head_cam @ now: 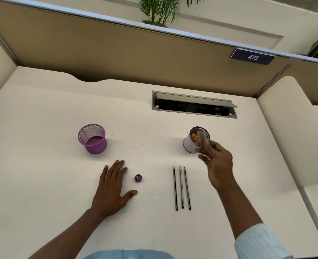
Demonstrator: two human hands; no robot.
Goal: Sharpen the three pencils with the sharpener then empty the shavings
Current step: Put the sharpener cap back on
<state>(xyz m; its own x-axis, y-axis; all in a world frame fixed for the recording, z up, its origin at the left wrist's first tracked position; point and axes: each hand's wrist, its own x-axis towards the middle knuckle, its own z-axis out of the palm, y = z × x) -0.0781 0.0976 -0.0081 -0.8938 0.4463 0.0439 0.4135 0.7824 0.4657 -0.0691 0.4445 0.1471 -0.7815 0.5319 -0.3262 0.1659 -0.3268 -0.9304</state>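
1. Left hand point(110, 187) flat on table point(42, 165), fingers straight, empty.
2. Right hand point(219, 165) grips blurred sharpener case point(203, 137) over white cup point(189, 145) holding shavings point(194, 137).
3. Purple sharpener top point(138, 178) just beside left hand; three pencils point(181, 187) parallel, between hands.
4. Mesh pot point(93, 141) behind left hand.

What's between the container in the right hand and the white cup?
Nothing visible. The right hand holds the container at the mouth of the cup, where shavings show. The pencils lie nearer, off to the side.

One head-worn wide-angle view looks forward and down onto the desk point(51, 113) from close above.
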